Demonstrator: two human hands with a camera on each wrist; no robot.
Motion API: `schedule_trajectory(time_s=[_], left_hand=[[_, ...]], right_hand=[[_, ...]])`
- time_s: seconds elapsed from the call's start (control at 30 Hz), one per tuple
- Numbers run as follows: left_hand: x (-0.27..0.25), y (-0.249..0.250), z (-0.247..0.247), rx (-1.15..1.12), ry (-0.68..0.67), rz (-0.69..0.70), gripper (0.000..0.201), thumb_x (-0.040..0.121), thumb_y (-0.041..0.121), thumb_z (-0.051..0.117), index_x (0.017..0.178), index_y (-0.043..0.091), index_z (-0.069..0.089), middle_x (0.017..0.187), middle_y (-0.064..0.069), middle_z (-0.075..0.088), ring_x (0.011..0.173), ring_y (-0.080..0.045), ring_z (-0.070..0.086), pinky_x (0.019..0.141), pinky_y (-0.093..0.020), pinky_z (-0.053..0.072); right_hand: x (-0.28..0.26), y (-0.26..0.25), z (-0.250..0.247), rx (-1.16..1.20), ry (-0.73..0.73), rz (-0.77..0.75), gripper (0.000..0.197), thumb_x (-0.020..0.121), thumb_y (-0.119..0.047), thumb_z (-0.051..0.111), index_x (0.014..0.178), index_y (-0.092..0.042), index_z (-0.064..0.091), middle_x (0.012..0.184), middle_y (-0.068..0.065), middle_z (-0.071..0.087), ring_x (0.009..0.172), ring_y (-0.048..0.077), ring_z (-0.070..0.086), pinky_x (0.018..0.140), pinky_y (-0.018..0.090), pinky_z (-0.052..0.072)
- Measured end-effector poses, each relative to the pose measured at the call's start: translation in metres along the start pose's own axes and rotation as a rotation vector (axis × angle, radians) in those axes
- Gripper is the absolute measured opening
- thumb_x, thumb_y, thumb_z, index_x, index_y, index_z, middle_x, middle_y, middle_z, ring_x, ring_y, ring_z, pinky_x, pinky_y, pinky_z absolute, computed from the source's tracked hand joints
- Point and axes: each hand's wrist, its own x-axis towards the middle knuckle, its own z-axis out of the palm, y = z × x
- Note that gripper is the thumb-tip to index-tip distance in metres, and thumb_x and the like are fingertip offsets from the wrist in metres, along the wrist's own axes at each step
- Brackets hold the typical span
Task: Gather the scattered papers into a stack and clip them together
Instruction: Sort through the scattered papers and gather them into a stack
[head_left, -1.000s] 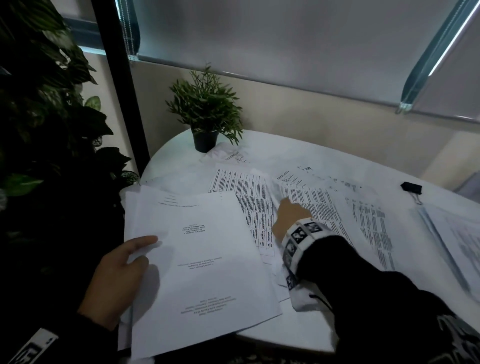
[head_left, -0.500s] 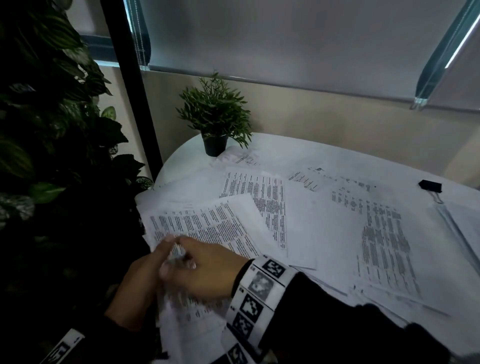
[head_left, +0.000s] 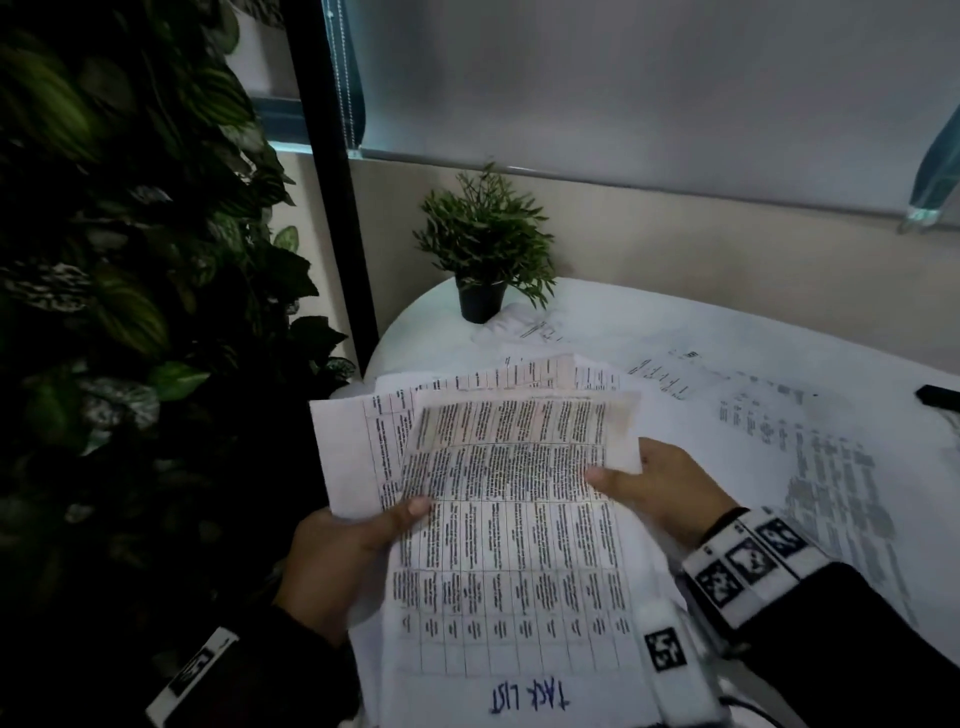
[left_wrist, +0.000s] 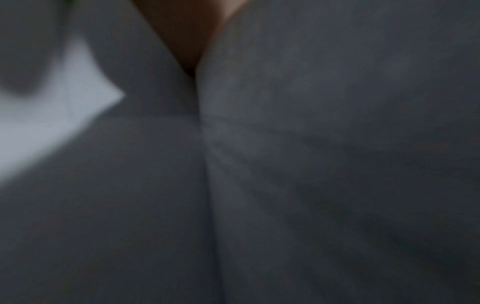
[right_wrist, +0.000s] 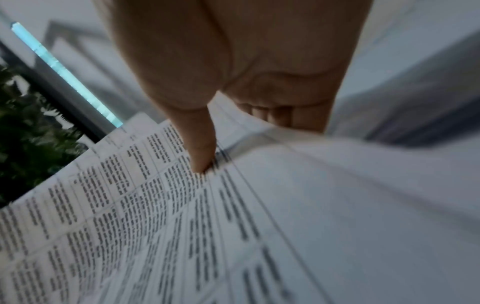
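A loose bundle of printed sheets (head_left: 509, 525) is lifted off the white table (head_left: 649, 332), fanned and uneven; the top sheet has a table of text and a blue handwritten heading. My left hand (head_left: 358, 540) grips its left edge, thumb on top. My right hand (head_left: 649, 483) pinches the right edge, thumb (right_wrist: 200, 148) on the print and fingers beneath. More papers (head_left: 810, 452) lie scattered on the table to the right. A black binder clip (head_left: 937, 395) lies at the far right edge. The left wrist view shows only blurred grey paper (left_wrist: 311, 164).
A small potted plant (head_left: 483, 254) stands at the back of the table next to a crumpled sheet (head_left: 524, 322). Large dark foliage (head_left: 130, 312) fills the left side. A black post (head_left: 332, 171) and a wall with a blind stand behind the table.
The right hand pulled a sheet from the middle of the table over to the pile at the left. Both hands have now raised the gathered sheets off the table.
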Motion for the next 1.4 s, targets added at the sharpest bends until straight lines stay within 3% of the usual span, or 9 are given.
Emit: schedule_trajectory(time_s=[0.17, 0.43, 0.6, 0.77, 0.9, 1.07, 1.2, 1.3, 1.4], left_hand=[[-0.002, 0.003, 0.002, 0.036, -0.014, 0.066, 0.033, 0.081, 0.009, 0.064, 0.114, 0.004, 0.064, 0.106, -0.014, 0.072, 0.096, -0.031, 0.070, 0.086, -0.048, 0.055], [-0.006, -0.001, 0.007, 0.137, -0.107, 0.138, 0.038, 0.078, 0.000, 0.068, 0.115, 0.001, 0.061, 0.106, -0.014, 0.073, 0.099, -0.032, 0.069, 0.081, -0.042, 0.058], [-0.012, 0.025, 0.011, 0.314, -0.130, 0.494, 0.063, 0.075, 0.009, 0.075, 0.123, 0.038, 0.047, 0.123, 0.010, 0.063, 0.113, -0.012, 0.062, 0.088, -0.033, 0.055], [-0.024, 0.050, 0.020, 0.225, -0.187, 0.599, 0.058, 0.078, 0.004, 0.060, 0.130, 0.024, 0.045, 0.123, 0.003, 0.065, 0.109, -0.012, 0.064, 0.081, -0.026, 0.056], [-0.024, 0.045, 0.024, 0.182, -0.144, 0.474, 0.028, 0.084, 0.012, 0.055, 0.111, 0.013, 0.064, 0.104, -0.003, 0.074, 0.096, -0.020, 0.071, 0.073, -0.026, 0.058], [-0.012, 0.023, 0.012, 0.182, 0.021, 0.298, 0.028, 0.094, 0.013, 0.052, 0.120, 0.009, 0.062, 0.110, -0.010, 0.072, 0.102, -0.031, 0.067, 0.095, -0.054, 0.048], [-0.008, 0.021, 0.009, 0.147, 0.073, 0.247, 0.031, 0.096, 0.008, 0.048, 0.125, 0.004, 0.057, 0.112, -0.013, 0.069, 0.103, -0.033, 0.066, 0.089, -0.044, 0.051], [-0.006, 0.019, 0.009, 0.120, 0.080, 0.226, 0.031, 0.096, 0.009, 0.048, 0.126, 0.005, 0.057, 0.114, -0.013, 0.069, 0.105, -0.033, 0.065, 0.090, -0.045, 0.050], [-0.007, 0.014, 0.014, 0.094, 0.067, 0.185, 0.031, 0.095, 0.011, 0.050, 0.125, 0.009, 0.058, 0.115, -0.012, 0.069, 0.106, -0.034, 0.065, 0.098, -0.052, 0.046]], right_hand=[[-0.010, -0.001, -0.009, 0.263, 0.088, -0.036, 0.017, 0.082, 0.006, 0.063, 0.094, -0.005, 0.069, 0.078, 0.005, 0.075, 0.065, 0.017, 0.072, 0.052, 0.026, 0.056], [-0.013, 0.001, -0.004, 0.303, -0.032, -0.075, 0.034, 0.091, -0.012, 0.057, 0.125, -0.017, 0.055, 0.113, -0.003, 0.068, 0.101, 0.015, 0.066, 0.089, 0.033, 0.052], [-0.014, 0.002, 0.000, 0.375, -0.214, -0.103, 0.067, 0.078, -0.013, 0.071, 0.133, -0.025, 0.035, 0.123, -0.011, 0.060, 0.104, 0.003, 0.064, 0.080, 0.019, 0.055], [-0.020, -0.012, -0.005, 0.356, 0.011, -0.321, 0.044, 0.075, -0.012, 0.070, 0.117, -0.019, 0.060, 0.110, -0.007, 0.070, 0.101, 0.011, 0.068, 0.080, 0.025, 0.056], [-0.019, -0.014, -0.012, 0.439, 0.227, -0.378, 0.020, 0.067, -0.020, 0.076, 0.086, -0.019, 0.070, 0.091, 0.004, 0.074, 0.079, 0.016, 0.072, 0.063, 0.025, 0.057], [-0.020, -0.005, -0.027, 0.201, 0.411, -0.327, 0.011, 0.085, -0.004, 0.064, 0.094, -0.010, 0.069, 0.084, 0.000, 0.073, 0.080, 0.017, 0.069, 0.065, 0.021, 0.051], [-0.012, -0.001, -0.076, 0.142, 0.765, -0.257, 0.025, 0.088, -0.016, 0.062, 0.106, 0.002, 0.064, 0.097, 0.020, 0.065, 0.093, 0.027, 0.062, 0.072, 0.028, 0.038], [-0.016, -0.007, -0.091, 0.089, 0.807, -0.252, 0.013, 0.090, -0.016, 0.056, 0.088, -0.003, 0.059, 0.086, 0.022, 0.061, 0.088, 0.037, 0.060, 0.072, 0.031, 0.040], [-0.023, -0.012, -0.064, -0.013, 0.658, -0.271, 0.020, 0.092, -0.015, 0.056, 0.073, -0.009, 0.052, 0.067, 0.003, 0.055, 0.062, 0.014, 0.049, 0.054, 0.015, 0.036]])
